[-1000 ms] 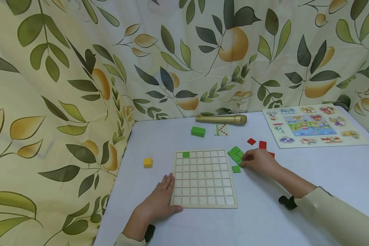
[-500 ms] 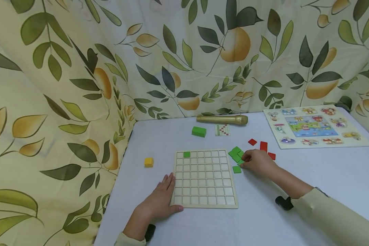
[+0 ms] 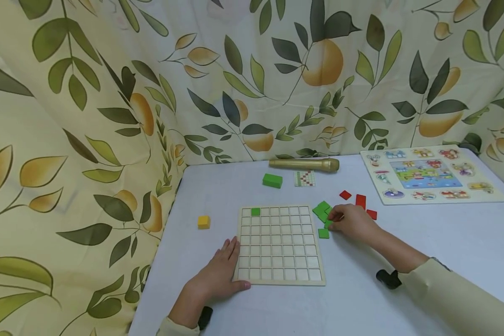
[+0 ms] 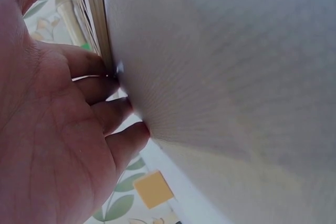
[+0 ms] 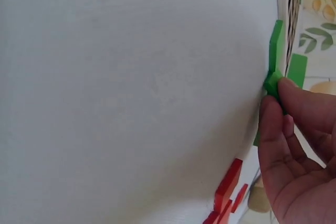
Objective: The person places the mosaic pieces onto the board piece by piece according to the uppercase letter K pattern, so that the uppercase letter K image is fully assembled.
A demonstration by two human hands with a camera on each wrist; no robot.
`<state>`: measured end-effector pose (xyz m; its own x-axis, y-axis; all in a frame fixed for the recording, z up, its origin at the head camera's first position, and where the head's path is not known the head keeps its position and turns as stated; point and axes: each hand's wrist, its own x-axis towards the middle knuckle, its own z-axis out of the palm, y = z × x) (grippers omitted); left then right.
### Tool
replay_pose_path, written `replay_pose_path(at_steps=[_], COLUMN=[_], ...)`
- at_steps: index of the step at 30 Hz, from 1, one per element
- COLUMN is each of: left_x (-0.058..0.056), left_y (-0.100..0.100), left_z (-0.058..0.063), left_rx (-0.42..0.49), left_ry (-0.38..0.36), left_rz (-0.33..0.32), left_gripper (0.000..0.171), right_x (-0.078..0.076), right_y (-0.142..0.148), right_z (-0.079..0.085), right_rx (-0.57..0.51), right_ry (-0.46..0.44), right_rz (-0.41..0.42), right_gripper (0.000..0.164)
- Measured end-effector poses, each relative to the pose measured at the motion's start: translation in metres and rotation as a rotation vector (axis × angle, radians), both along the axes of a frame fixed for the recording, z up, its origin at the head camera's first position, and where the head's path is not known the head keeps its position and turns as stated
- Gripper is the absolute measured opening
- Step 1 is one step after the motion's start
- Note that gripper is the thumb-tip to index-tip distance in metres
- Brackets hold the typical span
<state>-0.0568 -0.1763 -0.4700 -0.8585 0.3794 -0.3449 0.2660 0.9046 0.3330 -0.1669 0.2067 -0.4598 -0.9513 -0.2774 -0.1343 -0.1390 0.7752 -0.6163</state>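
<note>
A pale wooden grid board (image 3: 282, 240) lies on the table, with one green square tile (image 3: 255, 212) in its top row. My left hand (image 3: 218, 269) rests against the board's left edge and lower left corner, fingers extended and thumb spread. To the right of the board, my right hand (image 3: 354, 221) pinches a small green tile (image 5: 273, 83) between thumb and fingertips. Beside those fingertips lie several loose green tiles (image 3: 321, 210), and a separate green tile (image 3: 324, 233) sits nearer the board. Several red tiles (image 3: 360, 201) lie just beyond the right hand.
A yellow block (image 3: 203, 222) stands left of the board. Behind the board are a green block (image 3: 272, 180), a small patterned card (image 3: 304, 178) and a gold microphone-shaped object (image 3: 304, 164). A picture puzzle board (image 3: 430, 175) lies at the back right, before a patterned curtain (image 3: 218, 84).
The right hand stays at the green tiles, its fingertips shifting only slightly around one of them. The left hand keeps its place on the board. The head view has shifted a little.
</note>
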Motion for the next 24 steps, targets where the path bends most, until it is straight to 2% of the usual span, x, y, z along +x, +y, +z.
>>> replay_pose_path(at_steps=[9,14,24], left_x=[0.002,0.001,-0.002], left_y=[0.0,0.0,-0.001], left_z=[0.009,0.007,0.001], left_rx=[0.015,0.006,-0.02], left_ry=[-0.01,-0.013,-0.007], left_rz=[0.005,0.008,-0.003], left_gripper=[0.105,0.105,0.108], right_x=[-0.012,-0.018,-0.023], right_y=[-0.006,-0.014,-0.038], right_z=[0.012,0.016,0.026], right_rx=[-0.055,-0.072,-0.07], right_ry=[0.006,0.024,-0.006], right_rz=[0.056,0.08,0.095], right_gripper=[0.012,0.01,0.014])
